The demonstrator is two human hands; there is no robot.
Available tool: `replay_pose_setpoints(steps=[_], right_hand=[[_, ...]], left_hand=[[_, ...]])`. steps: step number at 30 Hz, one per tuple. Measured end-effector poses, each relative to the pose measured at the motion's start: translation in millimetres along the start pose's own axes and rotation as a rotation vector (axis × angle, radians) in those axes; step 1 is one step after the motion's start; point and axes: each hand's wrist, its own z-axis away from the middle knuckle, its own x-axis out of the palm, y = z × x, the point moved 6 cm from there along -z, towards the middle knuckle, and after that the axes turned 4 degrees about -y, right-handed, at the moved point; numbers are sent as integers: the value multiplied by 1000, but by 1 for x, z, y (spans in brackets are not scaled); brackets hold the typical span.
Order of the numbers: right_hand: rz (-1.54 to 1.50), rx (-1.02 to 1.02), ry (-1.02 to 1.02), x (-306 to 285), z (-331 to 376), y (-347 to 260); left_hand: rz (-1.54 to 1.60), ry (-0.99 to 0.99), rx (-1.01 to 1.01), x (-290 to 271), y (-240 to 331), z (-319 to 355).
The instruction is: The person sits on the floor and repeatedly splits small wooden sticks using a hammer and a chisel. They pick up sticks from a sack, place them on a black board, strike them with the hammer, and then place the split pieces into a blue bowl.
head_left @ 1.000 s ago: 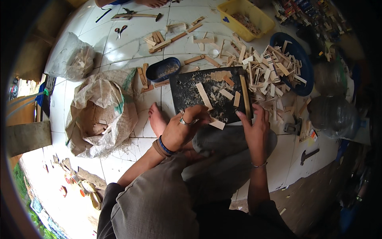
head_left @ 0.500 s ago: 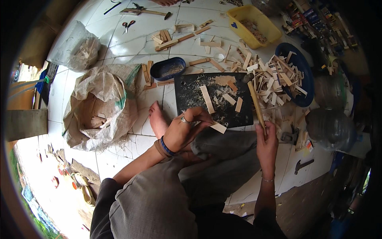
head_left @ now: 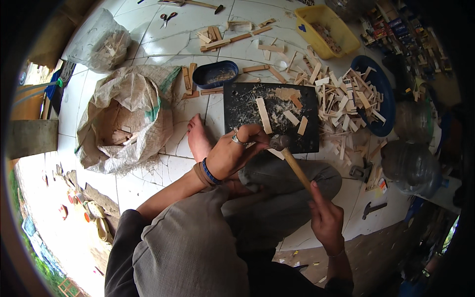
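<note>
- Gripping hammer (head_left: 290, 157) by its handle (head_left: 300, 173) in right hand (head_left: 326, 215).
- Pinching wood strip (head_left: 277, 154) in left hand (head_left: 240, 148), just beside hammer.
- Positioned at near edge of board (head_left: 309, 111).

The left fingers (head_left: 251, 130) pinch, knuckles bent, while the right fingers (head_left: 318, 195) grip firmly.

The left hand (head_left: 231, 154) wears a silvery ring (head_left: 236, 139), fingerward of a dark blue bracelet (head_left: 212, 177); a brown band (head_left: 202, 174) sits just elbow-side of that bracelet. The right hand (head_left: 326, 218) has a thin wrist bracelet (head_left: 337, 254). Sleeves (head_left: 123, 247) are dark, trousers (head_left: 190, 247) grey.
</note>
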Motion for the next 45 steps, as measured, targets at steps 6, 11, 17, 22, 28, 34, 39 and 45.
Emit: replay_pose_setpoints(steps=[6,11,17,22,28,34,39,45], right_hand=[[98,-21,-29,0,2,-1],[42,-67,57,0,2,-1],[10,-28,-5,4,3,5],[-19,-47,106,-1,7,4],[-64,25,28,4,-3,2],[-568,498,157,31,-31,13],[-727,553,139,66,-79,18],[-744,586,122,75,-96,21]], left_hand=[[-15,1,-14,-1,0,2],[9,11,-14,-2,-1,2],[-1,17,-23,-1,-3,3],[27,21,-13,1,-3,3],[61,4,-15,2,-7,3],[65,32,16,4,-7,3],[11,51,28,1,-6,4],[66,48,39,-1,-8,2]])
